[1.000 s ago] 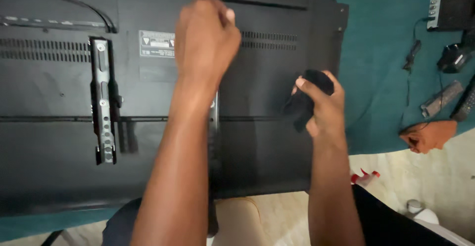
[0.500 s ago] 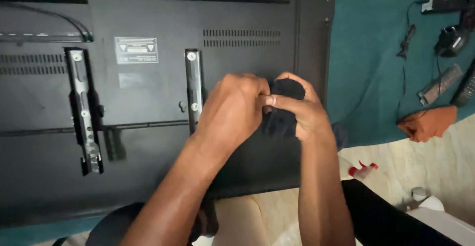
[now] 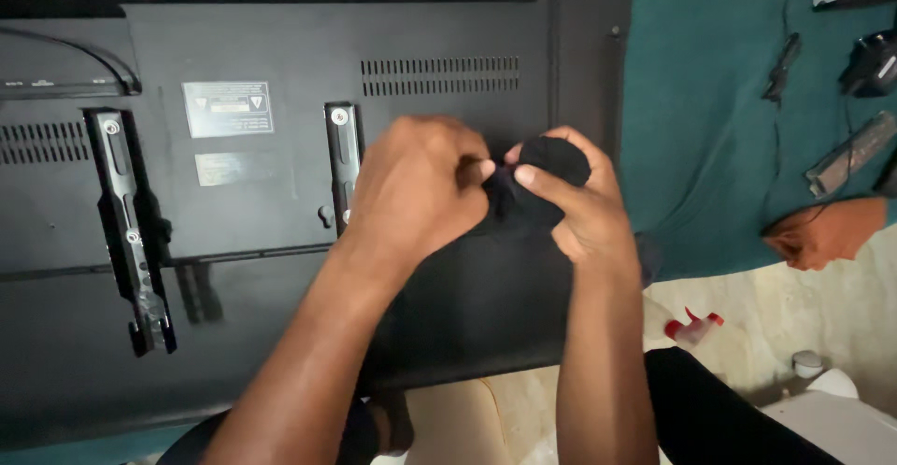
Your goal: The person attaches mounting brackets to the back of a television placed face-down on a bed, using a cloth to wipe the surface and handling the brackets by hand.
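Cloth (image 3: 547, 171), black and bunched, sits in our right hand (image 3: 570, 203), fingers closed around it, thumb pressed on top. Our left hand (image 3: 416, 189) meets it from the left, fingertips pinching the cloth's edge. Both hover over the black TV back (image 3: 280, 44). Just left of the grip runs a metal bracket (image 3: 342, 157); another bracket (image 3: 131, 231) lies farther left. Right of us, teal mat (image 3: 710, 100) holds cables (image 3: 780, 63).

The television back (image 3: 280, 44) is matt black plastic, smooth, with slotted vents. Its two mounting brackets (image 3: 131, 231) look like dull grey metal. A soft black cloth (image 3: 547, 171) is bunched up. Underneath lies a matt teal fabric cover (image 3: 710, 100).
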